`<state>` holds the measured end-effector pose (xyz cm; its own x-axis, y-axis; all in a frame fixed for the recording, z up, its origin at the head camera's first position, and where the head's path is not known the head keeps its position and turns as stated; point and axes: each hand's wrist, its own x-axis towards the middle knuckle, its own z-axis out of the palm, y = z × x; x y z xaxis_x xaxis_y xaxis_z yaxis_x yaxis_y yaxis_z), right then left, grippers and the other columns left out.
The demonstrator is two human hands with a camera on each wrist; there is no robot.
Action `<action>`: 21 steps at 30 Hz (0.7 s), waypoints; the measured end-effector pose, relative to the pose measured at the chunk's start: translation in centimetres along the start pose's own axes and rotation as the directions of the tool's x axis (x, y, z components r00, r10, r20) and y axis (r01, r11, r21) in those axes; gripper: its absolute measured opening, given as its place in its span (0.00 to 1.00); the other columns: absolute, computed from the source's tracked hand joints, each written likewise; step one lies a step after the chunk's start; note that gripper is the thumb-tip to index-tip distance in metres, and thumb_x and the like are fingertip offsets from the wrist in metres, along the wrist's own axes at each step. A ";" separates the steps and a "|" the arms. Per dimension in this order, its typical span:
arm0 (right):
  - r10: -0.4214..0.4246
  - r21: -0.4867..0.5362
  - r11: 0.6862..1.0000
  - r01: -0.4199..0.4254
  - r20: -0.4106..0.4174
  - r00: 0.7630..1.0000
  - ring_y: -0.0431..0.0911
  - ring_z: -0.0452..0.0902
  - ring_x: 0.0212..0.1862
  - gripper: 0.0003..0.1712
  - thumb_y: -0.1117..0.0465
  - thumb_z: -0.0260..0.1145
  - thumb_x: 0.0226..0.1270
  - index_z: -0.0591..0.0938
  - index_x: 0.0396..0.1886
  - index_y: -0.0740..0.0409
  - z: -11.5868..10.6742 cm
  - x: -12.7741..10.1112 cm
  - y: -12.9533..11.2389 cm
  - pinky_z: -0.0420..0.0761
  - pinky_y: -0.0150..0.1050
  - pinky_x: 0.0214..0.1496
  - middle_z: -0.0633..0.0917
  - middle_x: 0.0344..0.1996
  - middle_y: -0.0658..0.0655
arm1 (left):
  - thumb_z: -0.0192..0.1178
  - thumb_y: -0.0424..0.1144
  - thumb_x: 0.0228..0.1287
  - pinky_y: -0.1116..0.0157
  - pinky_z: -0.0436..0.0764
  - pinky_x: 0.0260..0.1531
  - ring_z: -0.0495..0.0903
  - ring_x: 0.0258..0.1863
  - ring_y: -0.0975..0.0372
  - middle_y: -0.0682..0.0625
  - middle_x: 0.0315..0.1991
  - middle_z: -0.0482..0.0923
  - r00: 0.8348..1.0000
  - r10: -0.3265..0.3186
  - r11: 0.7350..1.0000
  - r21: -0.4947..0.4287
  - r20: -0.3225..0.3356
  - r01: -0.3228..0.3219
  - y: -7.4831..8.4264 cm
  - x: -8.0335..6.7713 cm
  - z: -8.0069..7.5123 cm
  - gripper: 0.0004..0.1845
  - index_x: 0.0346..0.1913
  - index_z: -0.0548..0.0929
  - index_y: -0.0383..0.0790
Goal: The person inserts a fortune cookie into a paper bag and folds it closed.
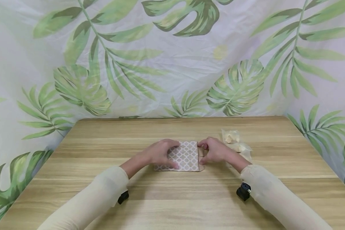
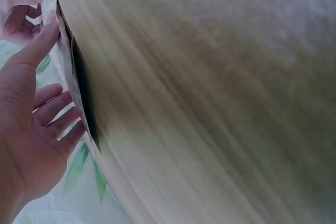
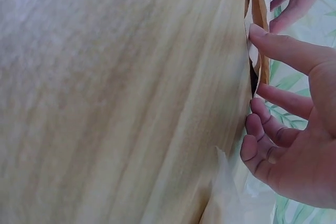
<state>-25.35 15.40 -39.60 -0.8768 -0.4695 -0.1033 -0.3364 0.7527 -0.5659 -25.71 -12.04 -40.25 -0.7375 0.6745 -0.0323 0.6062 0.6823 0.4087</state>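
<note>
A flat, patterned cardboard box (image 1: 187,156) lies on the table, white lattice over beige, with plain brown flaps (image 1: 201,156) at its right end. My left hand (image 1: 160,152) spans the left part, thumb at the near edge and fingers at the far edge. At the flap end, my right hand (image 1: 215,150) holds the box between thumb and index finger, its other fingers curled. The left wrist view shows the box (image 2: 67,64) edge-on, very thin. In the right wrist view the brown flap (image 3: 259,11) stands slightly apart at the end.
Two clear plastic bags, one farther back (image 1: 231,136) and one nearer (image 1: 242,148), lie just beyond my right hand with small pale pieces inside. The wooden table (image 1: 172,204) reaches back to a leaf-printed cloth (image 1: 187,73). Small black devices hang under both sleeves.
</note>
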 end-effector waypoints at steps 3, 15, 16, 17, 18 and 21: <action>0.021 0.023 1.000 -0.021 0.005 1.000 0.47 0.73 0.39 0.39 0.61 0.87 0.45 0.83 0.59 0.67 0.0 0.1 0.0 0.76 0.39 0.43 0.80 0.37 0.56 | 0.83 0.55 0.48 0.51 0.69 0.73 0.72 0.71 0.46 0.38 0.68 0.76 1.000 -0.002 1.000 -0.010 -0.023 0.001 0.0 0.0 0.1 0.51 0.70 0.75 0.31; 0.040 0.049 0.998 -0.040 0.011 0.999 0.45 0.71 0.35 0.39 0.62 0.86 0.45 0.83 0.59 0.66 -0.1 0.0 -0.1 0.73 0.37 0.40 0.78 0.34 0.55 | 0.83 0.54 0.47 0.50 0.71 0.72 0.74 0.68 0.46 0.39 0.66 0.79 0.998 -0.004 0.998 -0.057 -0.057 0.000 -0.1 0.1 0.2 0.48 0.68 0.78 0.32; 0.037 0.048 0.998 -0.037 0.010 0.999 0.45 0.71 0.35 0.39 0.62 0.86 0.45 0.83 0.59 0.66 -0.1 0.1 0.0 0.73 0.37 0.39 0.78 0.34 0.55 | 0.83 0.54 0.48 0.50 0.72 0.71 0.75 0.68 0.46 0.39 0.66 0.79 0.998 0.004 0.998 -0.061 -0.057 -0.007 -0.2 0.1 0.2 0.47 0.68 0.78 0.31; 0.036 0.047 0.998 -0.036 0.010 0.999 0.45 0.70 0.35 0.39 0.62 0.86 0.45 0.83 0.59 0.66 0.0 0.1 0.0 0.73 0.37 0.39 0.78 0.33 0.55 | 0.82 0.53 0.49 0.50 0.72 0.71 0.75 0.67 0.46 0.39 0.65 0.79 0.998 0.014 0.998 -0.066 -0.059 -0.018 -0.2 0.0 0.2 0.47 0.68 0.78 0.31; 0.037 0.048 0.998 -0.037 0.010 0.999 0.45 0.70 0.35 0.39 0.62 0.86 0.44 0.83 0.59 0.66 0.0 0.1 -0.1 0.72 0.37 0.39 0.78 0.33 0.55 | 0.82 0.53 0.51 0.50 0.72 0.71 0.75 0.67 0.46 0.39 0.65 0.79 0.998 0.027 0.997 -0.071 -0.061 -0.031 -0.3 0.1 0.1 0.45 0.68 0.78 0.31; 0.042 0.049 0.998 -0.043 0.008 0.999 0.45 0.70 0.35 0.39 0.62 0.87 0.44 0.83 0.59 0.65 0.0 0.1 -0.1 0.72 0.37 0.39 0.78 0.34 0.55 | 0.79 0.52 0.54 0.49 0.71 0.72 0.74 0.68 0.45 0.38 0.66 0.79 0.996 0.059 0.995 -0.071 -0.069 -0.063 -0.3 0.2 0.1 0.43 0.68 0.77 0.30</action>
<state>-25.38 15.30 -39.54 -0.8877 -0.4406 -0.1334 -0.2815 0.7487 -0.6001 -26.05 -12.11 -40.47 -0.7195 0.6924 0.0543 0.6292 0.6167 0.4732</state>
